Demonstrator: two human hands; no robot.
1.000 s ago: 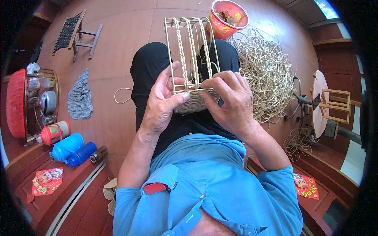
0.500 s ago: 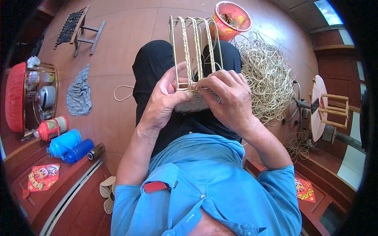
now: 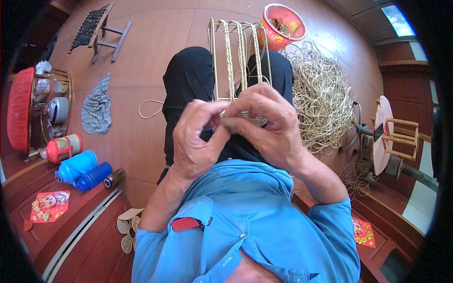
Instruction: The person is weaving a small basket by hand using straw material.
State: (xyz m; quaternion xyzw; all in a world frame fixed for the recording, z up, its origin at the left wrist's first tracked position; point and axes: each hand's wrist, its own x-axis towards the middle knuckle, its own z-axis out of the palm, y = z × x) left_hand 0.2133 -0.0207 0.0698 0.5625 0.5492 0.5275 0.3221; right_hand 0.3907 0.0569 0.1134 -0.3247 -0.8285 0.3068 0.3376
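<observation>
Between my knees stands a narrow wire frame with pale twisted cords running along it. Its near end carries a patch of tight weave, mostly covered by my fingers. Just in front of that end, my left hand is closed in a pinch, thumb and forefinger meeting. My right hand pinches right against the left fingertips, its knuckles bent over the weave. Whatever lies between the fingertips is too small and blurred to make out.
To the right of my knees spreads a big tangled heap of pale cord, with a red patterned bucket beyond it. A low stool, a checked cloth and several flasks are at left. A round-topped stand is at right.
My left hand has let go of the frame's side and come nearer, closing into a pinch. My right hand has shifted slightly nearer and left, so the fingertips now meet.
</observation>
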